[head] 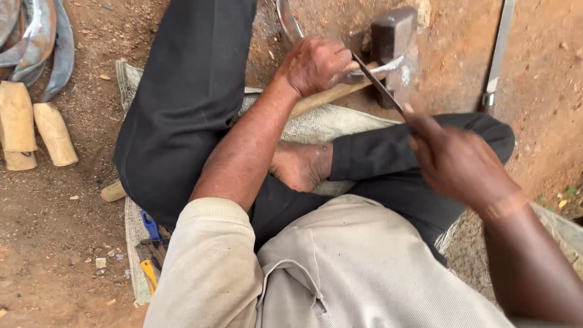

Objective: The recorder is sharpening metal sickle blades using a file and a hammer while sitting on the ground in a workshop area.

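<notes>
Fingers of the right hand (pixel 458 161) pinch the near end of a thin dark file (pixel 376 85), whose long axis runs up toward ten o'clock, its far end pointing at the left hand (pixel 316 64). That hand, nearer the work, is clenched on a curved metal strip (pixel 288 24), pressing it on a hammer (pixel 392 42) whose wooden handle lies toward eight o'clock.

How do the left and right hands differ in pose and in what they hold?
The left hand is clenched over a curved metal piece by the hammer block; the right hand grips a thin dark file. Left sits farther from the body, right nearer. Both are bare and meet at the workpiece.
</notes>
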